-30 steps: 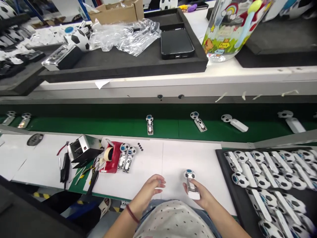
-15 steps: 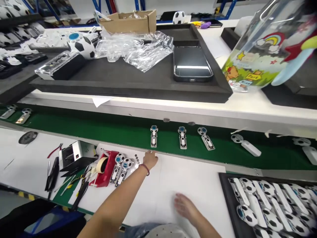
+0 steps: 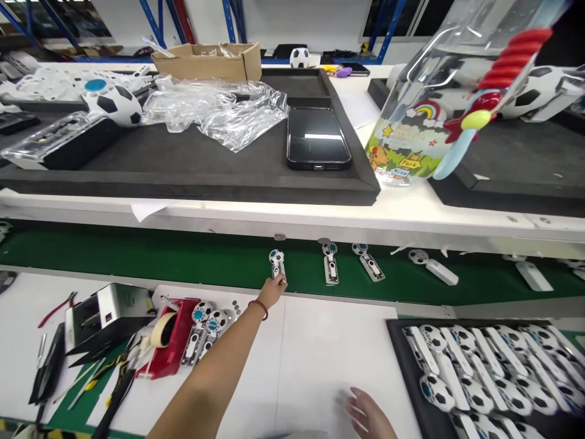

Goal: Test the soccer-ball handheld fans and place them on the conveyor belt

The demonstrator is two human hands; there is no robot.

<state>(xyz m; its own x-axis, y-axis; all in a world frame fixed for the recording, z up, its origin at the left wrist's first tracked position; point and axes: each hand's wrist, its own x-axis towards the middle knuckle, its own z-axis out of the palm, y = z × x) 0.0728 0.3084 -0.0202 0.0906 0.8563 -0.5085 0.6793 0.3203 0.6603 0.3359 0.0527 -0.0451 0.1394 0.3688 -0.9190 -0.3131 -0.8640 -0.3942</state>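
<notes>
My left hand (image 3: 273,291) reaches out to the green belt, its fingers closed on the near end of a white device with a round football-patterned head (image 3: 276,258). The head points away from me, and my fingers hide the lower part of the body. Over the white work surface (image 3: 315,341), close to my body, hovers my right hand (image 3: 368,414); it holds nothing and its blurred fingers are apart. Two similar football-headed devices (image 3: 214,323) lie on the work surface left of my left forearm, next to a red tape dispenser (image 3: 176,344).
More devices (image 3: 330,265) lie along the green belt (image 3: 205,259). A black tray (image 3: 397,360) at right holds rows of them. Pliers (image 3: 119,375) and a black-and-silver machine (image 3: 109,317) are at left. The shelf above bears a phone (image 3: 317,137) and a clear water bottle (image 3: 411,134).
My left hand has moved forward from the belt's edge and taken hold of the football-headed device. My right hand has shifted slightly toward me and to the right. The camera view has turned.
</notes>
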